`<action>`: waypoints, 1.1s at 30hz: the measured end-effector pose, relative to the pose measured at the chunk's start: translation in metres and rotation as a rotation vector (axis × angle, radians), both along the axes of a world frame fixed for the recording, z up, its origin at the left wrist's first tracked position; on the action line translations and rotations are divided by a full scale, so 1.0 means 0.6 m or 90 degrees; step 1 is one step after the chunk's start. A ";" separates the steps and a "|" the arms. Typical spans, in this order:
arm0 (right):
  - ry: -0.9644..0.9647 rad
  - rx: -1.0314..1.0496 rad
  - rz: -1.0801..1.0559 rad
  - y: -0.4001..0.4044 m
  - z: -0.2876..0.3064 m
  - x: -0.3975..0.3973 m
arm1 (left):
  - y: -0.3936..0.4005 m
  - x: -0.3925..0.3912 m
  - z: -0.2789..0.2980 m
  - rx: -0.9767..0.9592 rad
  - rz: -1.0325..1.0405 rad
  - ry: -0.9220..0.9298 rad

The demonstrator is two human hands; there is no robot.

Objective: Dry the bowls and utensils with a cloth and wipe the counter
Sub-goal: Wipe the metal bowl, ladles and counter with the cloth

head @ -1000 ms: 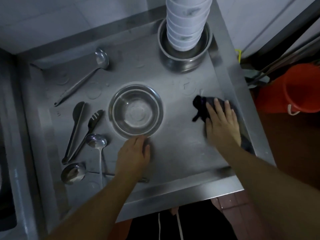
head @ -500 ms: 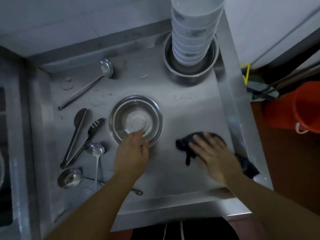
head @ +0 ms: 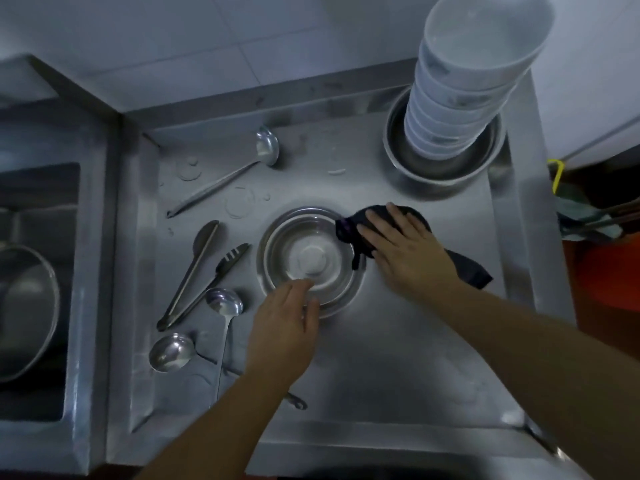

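At the centre of the frame we see a steel bowl [head: 310,258] on the steel table [head: 398,358]. The left hand [head: 282,336] grips its near rim, thumb outside, fingers [head: 294,289] over the edge. The right hand [head: 405,252] lies flat on a dark cloth [head: 348,228] that overlaps the bowl's right rim, perhaps touching the inside. At upper right a stack of white bowls [head: 460,98] stands in a steel basin [head: 446,168]. Left of centre lie tongs [head: 194,275], a ladle [head: 239,169] and two spoons [head: 225,306].
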State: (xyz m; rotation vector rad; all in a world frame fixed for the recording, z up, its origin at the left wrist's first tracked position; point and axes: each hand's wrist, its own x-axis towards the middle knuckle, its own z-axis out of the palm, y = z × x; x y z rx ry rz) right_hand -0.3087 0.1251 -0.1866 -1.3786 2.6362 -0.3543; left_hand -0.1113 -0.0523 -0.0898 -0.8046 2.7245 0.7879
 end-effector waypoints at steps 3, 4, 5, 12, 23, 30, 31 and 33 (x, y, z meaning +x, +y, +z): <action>-0.003 0.014 -0.059 -0.036 0.002 -0.002 | -0.010 -0.017 0.004 0.010 -0.016 0.005; 0.000 0.009 -0.092 -0.066 0.004 -0.006 | -0.017 -0.023 0.005 0.016 -0.020 0.004; 0.002 0.004 -0.127 -0.092 0.007 -0.012 | -0.018 -0.030 0.008 0.023 -0.026 0.004; -0.038 0.003 -0.356 -0.308 0.024 -0.103 | -0.101 -0.062 0.004 0.045 -0.046 0.015; -0.006 0.014 0.001 -0.239 0.010 -0.078 | -0.158 -0.086 0.006 0.087 -0.072 0.049; -0.007 0.004 -0.275 -0.280 0.011 -0.124 | -0.168 -0.092 0.009 0.088 -0.086 0.069; -0.017 0.000 -0.358 -0.305 0.013 -0.136 | -0.169 -0.089 0.011 0.095 -0.088 0.068; -0.030 0.000 -0.418 -0.331 0.011 -0.154 | -0.170 -0.081 0.011 0.101 -0.087 0.068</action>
